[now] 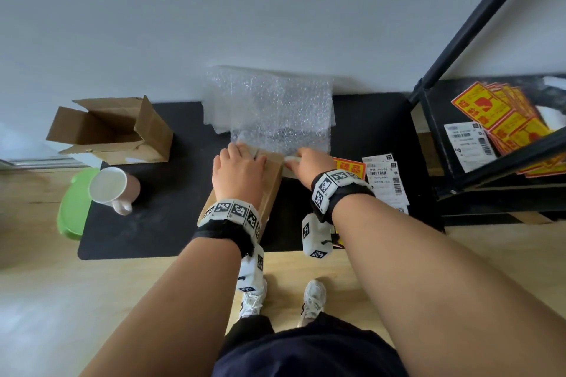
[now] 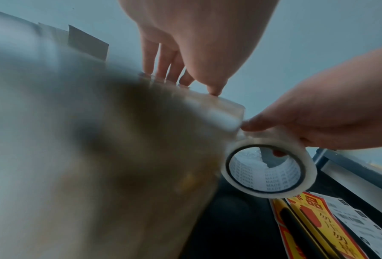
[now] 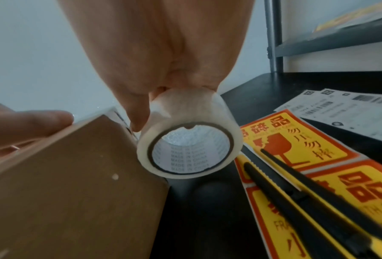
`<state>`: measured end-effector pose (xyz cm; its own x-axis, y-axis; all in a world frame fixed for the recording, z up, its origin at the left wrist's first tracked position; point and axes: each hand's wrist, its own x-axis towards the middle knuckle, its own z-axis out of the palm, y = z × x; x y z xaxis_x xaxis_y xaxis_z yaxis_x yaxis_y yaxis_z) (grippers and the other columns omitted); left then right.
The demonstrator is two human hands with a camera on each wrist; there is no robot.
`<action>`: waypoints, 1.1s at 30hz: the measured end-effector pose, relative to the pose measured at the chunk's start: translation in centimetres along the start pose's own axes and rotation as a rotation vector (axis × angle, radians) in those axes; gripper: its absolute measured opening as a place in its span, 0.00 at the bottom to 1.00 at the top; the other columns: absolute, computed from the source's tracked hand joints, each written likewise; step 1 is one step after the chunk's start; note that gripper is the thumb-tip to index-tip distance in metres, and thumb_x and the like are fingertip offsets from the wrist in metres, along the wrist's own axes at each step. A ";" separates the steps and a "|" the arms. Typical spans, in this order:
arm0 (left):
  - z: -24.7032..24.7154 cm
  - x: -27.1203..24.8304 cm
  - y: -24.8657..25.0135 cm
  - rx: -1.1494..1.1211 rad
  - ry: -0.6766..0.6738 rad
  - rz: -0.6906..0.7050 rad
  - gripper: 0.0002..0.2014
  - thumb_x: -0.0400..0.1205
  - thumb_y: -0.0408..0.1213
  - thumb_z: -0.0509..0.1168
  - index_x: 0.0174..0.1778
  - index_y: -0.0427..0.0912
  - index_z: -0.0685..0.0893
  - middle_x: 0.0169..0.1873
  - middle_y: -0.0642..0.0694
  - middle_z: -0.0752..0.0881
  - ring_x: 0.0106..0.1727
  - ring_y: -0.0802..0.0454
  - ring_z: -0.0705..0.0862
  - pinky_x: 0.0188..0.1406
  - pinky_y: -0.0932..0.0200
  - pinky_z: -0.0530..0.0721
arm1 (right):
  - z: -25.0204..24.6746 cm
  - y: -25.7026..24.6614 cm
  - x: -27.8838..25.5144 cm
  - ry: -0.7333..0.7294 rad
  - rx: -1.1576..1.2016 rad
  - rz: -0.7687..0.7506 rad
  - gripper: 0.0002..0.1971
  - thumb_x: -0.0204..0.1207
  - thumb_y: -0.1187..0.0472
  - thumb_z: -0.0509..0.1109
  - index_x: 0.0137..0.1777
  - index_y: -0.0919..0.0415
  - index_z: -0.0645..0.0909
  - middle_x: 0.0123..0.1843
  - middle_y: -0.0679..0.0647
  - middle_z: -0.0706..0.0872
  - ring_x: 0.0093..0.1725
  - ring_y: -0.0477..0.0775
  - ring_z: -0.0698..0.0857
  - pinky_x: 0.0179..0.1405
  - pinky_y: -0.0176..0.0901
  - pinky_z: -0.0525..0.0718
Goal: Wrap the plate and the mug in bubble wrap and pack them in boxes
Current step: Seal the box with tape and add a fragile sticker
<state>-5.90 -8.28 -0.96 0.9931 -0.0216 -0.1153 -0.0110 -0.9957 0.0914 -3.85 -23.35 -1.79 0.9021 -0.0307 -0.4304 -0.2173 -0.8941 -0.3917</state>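
A closed brown cardboard box lies on the black mat. My left hand presses flat on its top, fingers straight. My right hand grips a roll of clear tape at the box's right edge. A strip runs from the roll over the box top. A pink mug with a white inside stands unwrapped at the left of the mat. Bubble wrap lies behind the box against the wall. The contents of the closed box are hidden.
An open empty cardboard box sits at the back left. A green flat round piece lies beside the mug. Yellow fragile stickers, a yellow-black utility knife and barcode labels lie right of the box. A black shelf frame stands at the right.
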 end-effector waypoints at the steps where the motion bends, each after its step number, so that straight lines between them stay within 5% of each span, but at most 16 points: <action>1: 0.2 0.0 0.1 -0.025 0.013 -0.006 0.27 0.88 0.50 0.50 0.68 0.29 0.74 0.60 0.36 0.79 0.62 0.39 0.76 0.65 0.48 0.71 | -0.2 0.0 0.0 -0.011 0.000 0.011 0.25 0.84 0.43 0.59 0.70 0.61 0.77 0.65 0.60 0.84 0.63 0.62 0.83 0.59 0.49 0.80; 6: 0.4 -0.3 0.9 -0.158 0.057 -0.074 0.26 0.86 0.47 0.52 0.70 0.29 0.73 0.71 0.32 0.72 0.73 0.36 0.68 0.74 0.47 0.63 | 0.2 0.0 -0.2 0.031 -0.041 -0.017 0.20 0.85 0.46 0.60 0.64 0.61 0.80 0.58 0.58 0.87 0.56 0.60 0.86 0.53 0.49 0.83; 9: -0.3 -0.5 0.9 -0.208 0.102 0.002 0.23 0.85 0.42 0.58 0.73 0.33 0.72 0.78 0.35 0.66 0.79 0.37 0.63 0.78 0.47 0.60 | 0.5 0.4 -0.6 0.101 0.044 -0.034 0.15 0.83 0.49 0.63 0.55 0.61 0.82 0.50 0.57 0.87 0.50 0.59 0.86 0.51 0.50 0.84; 12: -0.4 -0.7 0.7 -0.277 0.135 0.269 0.12 0.80 0.38 0.61 0.54 0.37 0.84 0.61 0.40 0.82 0.63 0.38 0.79 0.60 0.48 0.79 | 0.1 0.7 -1.2 0.171 0.171 -0.036 0.13 0.82 0.54 0.65 0.57 0.63 0.83 0.55 0.59 0.86 0.56 0.59 0.85 0.58 0.50 0.82; 15: 0.2 -1.0 0.5 -0.368 0.209 0.350 0.11 0.79 0.38 0.60 0.41 0.40 0.88 0.46 0.45 0.87 0.48 0.42 0.84 0.39 0.49 0.84 | -0.3 1.2 -1.9 0.317 0.242 0.007 0.13 0.84 0.58 0.62 0.62 0.64 0.82 0.61 0.60 0.83 0.62 0.59 0.81 0.62 0.48 0.77; 21: 0.6 -1.8 0.1 -0.414 0.134 0.315 0.14 0.80 0.33 0.64 0.60 0.45 0.87 0.62 0.47 0.83 0.64 0.46 0.79 0.56 0.54 0.79 | 0.3 4.2 -4.2 0.436 0.221 0.220 0.12 0.82 0.61 0.63 0.63 0.60 0.80 0.60 0.59 0.81 0.60 0.60 0.80 0.55 0.49 0.78; 25: 0.2 -1.7 0.0 -0.428 0.090 0.294 0.15 0.82 0.34 0.64 0.64 0.45 0.86 0.67 0.46 0.81 0.69 0.45 0.77 0.62 0.53 0.76 | 1.6 6.1 -5.3 0.342 0.225 0.445 0.15 0.79 0.60 0.66 0.65 0.61 0.77 0.62 0.60 0.82 0.62 0.62 0.82 0.54 0.51 0.81; 33: 0.1 -2.1 -0.1 -0.438 0.217 0.371 0.11 0.79 0.32 0.65 0.53 0.39 0.90 0.56 0.40 0.87 0.56 0.38 0.85 0.45 0.51 0.82 | 4.3 6.4 -6.1 0.057 0.222 0.498 0.27 0.73 0.52 0.77 0.68 0.59 0.73 0.60 0.57 0.83 0.57 0.60 0.85 0.51 0.52 0.85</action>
<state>-8.01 -8.10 -0.85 0.9337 -0.2953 0.2024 -0.3576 -0.7949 0.4901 -12.39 -26.99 -5.19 0.6876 -0.4558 -0.5651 -0.6910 -0.6498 -0.3167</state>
